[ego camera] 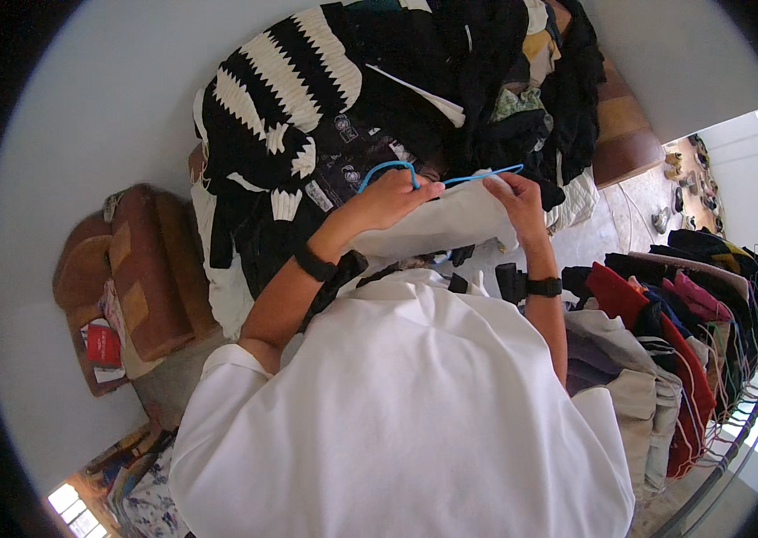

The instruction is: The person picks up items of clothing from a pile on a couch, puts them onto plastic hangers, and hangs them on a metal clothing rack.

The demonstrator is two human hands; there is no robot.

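Note:
Before my chest hangs a white garment [426, 225]. Its upper edge runs between my two hands. A thin light-blue clothes hanger [385, 163] lies along that edge, its curved end standing out above my left wrist. My left hand [395, 198] is closed around the hanger, thumb pointing right. At the other end, my right hand [520, 202] pinches the white garment beside the hanger's tip. How far the hanger reaches inside the cloth cannot be seen. Just beyond my hands, dark clothes with printed marks [345, 151] lie heaped.
A black-and-white striped knit sweater [284, 74] tops the clothes heap on a brown sofa [627, 128]. To the left stands a brown armchair [150, 269] with a red item [104, 346] on it. A rack of hung clothes [661, 350] is close on my right; shoes [685, 178] lie beyond.

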